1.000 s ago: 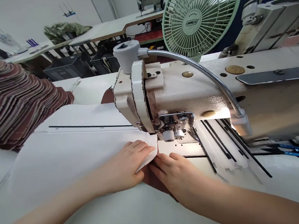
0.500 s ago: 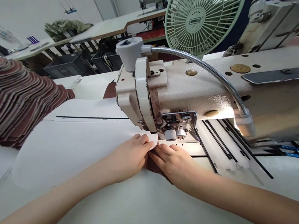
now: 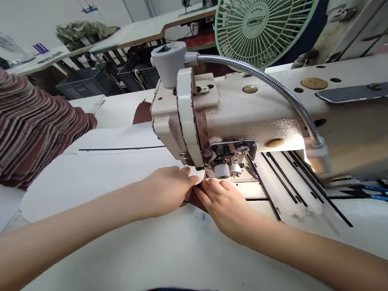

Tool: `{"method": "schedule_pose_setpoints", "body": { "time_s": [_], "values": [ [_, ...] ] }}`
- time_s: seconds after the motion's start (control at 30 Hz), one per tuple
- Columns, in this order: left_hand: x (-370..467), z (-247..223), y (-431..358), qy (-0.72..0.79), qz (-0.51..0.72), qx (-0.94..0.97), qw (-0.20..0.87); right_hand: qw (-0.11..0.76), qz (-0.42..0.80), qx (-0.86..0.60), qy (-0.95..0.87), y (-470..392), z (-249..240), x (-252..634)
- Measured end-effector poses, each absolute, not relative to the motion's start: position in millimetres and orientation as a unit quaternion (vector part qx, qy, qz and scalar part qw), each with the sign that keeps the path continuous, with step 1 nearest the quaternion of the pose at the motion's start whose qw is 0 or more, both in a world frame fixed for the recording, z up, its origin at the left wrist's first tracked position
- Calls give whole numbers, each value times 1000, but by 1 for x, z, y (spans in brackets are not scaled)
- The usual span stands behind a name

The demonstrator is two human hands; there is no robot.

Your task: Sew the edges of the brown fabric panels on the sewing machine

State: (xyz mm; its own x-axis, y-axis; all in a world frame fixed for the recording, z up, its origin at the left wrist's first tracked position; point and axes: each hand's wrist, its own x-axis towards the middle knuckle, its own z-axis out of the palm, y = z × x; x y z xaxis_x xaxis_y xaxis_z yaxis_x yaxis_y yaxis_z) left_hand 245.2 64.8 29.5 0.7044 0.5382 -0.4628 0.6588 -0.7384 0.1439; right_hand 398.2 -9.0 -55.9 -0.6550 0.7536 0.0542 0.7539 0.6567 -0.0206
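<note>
A large white panel (image 3: 108,170) lies left of the sewing machine (image 3: 258,109), with a thin black strip (image 3: 123,148) along it. My left hand (image 3: 170,190) is closed on the panel's curled edge, close by the machine's needle area. Just under that edge shows a piece of brown fabric (image 3: 196,202). My right hand (image 3: 227,210) presses it with fingers together, its fingertips close to my left thumb and in front of the presser area. The needle and the seam itself are hidden by the machine head and my fingers.
Stacked brown fabric pieces (image 3: 21,127) rise at the far left. Right of the needle area lie translucent strips with black edging (image 3: 284,178) and blue-handled scissors (image 3: 386,194). A green fan (image 3: 254,22) stands behind the machine; a lamp on a flexible neck (image 3: 316,153) hangs in front.
The white panel has shifted slightly right toward the machine, and my left hand has turned with it. Less brown fabric shows between my hands. The view has tilted a little.
</note>
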Motion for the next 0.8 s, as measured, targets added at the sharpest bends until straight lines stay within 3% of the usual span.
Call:
{"method": "schedule_pose_setpoints", "body": {
  "time_s": [0.27, 0.53, 0.8],
  "values": [
    [269, 40, 67, 343, -302, 883, 106, 111, -131, -368, -914, -12, -87, 396],
    [272, 31, 64, 356, -273, 885, 122, 57, -100, -408, -906, 3, -66, 380],
    [258, 21, 63, 350, -184, 906, 152, 110, -100, -378, -914, -12, -78, 396]
  ]
}}
